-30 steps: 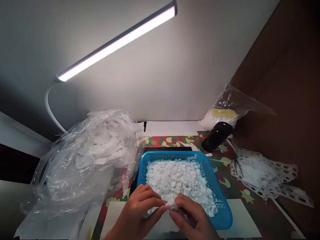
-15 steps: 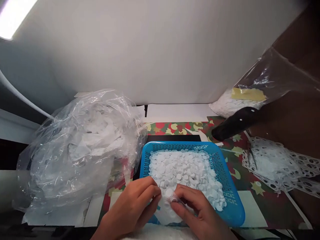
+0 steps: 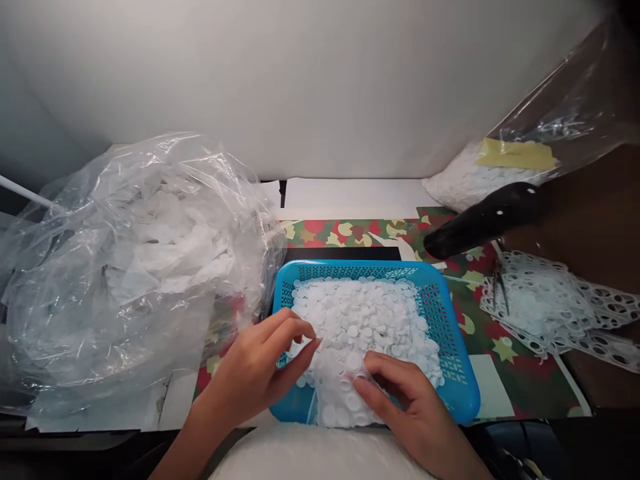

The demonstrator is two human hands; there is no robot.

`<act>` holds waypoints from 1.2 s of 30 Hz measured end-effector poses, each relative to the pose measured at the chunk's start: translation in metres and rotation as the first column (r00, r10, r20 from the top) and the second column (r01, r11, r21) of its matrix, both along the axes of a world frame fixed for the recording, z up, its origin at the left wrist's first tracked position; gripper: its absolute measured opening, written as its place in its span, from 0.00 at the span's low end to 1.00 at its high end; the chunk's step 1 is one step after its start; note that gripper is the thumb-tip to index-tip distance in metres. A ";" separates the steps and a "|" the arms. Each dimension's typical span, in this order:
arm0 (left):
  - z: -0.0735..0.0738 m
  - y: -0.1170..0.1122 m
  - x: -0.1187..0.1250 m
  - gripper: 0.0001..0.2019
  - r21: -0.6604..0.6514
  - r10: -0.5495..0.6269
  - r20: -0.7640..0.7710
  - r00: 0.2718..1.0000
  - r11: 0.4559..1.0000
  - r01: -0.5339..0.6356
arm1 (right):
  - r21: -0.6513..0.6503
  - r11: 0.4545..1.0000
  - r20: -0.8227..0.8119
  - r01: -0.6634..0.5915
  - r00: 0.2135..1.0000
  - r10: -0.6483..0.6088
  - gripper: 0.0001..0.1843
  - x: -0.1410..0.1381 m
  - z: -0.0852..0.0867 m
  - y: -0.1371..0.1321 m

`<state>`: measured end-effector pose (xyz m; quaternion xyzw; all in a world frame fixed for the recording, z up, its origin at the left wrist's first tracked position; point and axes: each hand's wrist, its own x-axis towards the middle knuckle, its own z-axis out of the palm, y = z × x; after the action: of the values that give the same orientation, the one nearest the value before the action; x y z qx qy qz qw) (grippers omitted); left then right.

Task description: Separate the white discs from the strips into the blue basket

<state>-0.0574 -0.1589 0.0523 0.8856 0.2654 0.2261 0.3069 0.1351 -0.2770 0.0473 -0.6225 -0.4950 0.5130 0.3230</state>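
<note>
My right hand [image 3: 403, 400] grips the edge of a thin translucent sheet [image 3: 343, 403] with round white discs on it, thumb and fingers closed together. The sheet hangs over the near side of a blue plastic basket [image 3: 463, 363]. A heap of small white discs [image 3: 350, 310] fills much of the basket. My left hand [image 3: 265, 357] is above the basket's near left corner, left of the sheet. Its thumb and forefinger tips are pinched together; what is between them is too small to make out.
On the left lies a large clear plastic bag [image 3: 165, 267] of white scraps. White sheets with round holes [image 3: 555, 307] are piled at right, tweezers [image 3: 500, 287] on them. A black handle-like object [image 3: 480, 220] and a bag with a yellow label [image 3: 515, 155] are behind.
My left hand has drawn away from the sheet and my right hand, and its fingers show more clearly. More of the sheet is visible. The whole view has shifted slightly.
</note>
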 end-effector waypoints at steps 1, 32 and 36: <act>0.001 -0.003 0.003 0.02 -0.022 -0.035 -0.009 0.999 0.999 0.035 | 0.003 1.000 -0.001 -0.008 1.000 0.008 0.15 0.000 0.001 0.002; -0.005 -0.009 0.015 0.08 -0.112 -0.271 0.033 0.962 0.956 0.273 | 0.018 0.996 0.003 -0.091 0.996 0.091 0.12 -0.002 0.006 -0.006; -0.005 -0.011 0.015 0.08 -0.052 -0.219 0.065 0.974 0.974 0.222 | 0.092 0.992 0.038 -0.085 0.996 0.082 0.11 -0.002 0.008 -0.006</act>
<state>-0.0426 -0.1699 0.0471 0.8931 0.1627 0.2087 0.3638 0.1329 -0.2830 0.0549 -0.5942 -0.5493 0.4917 0.3216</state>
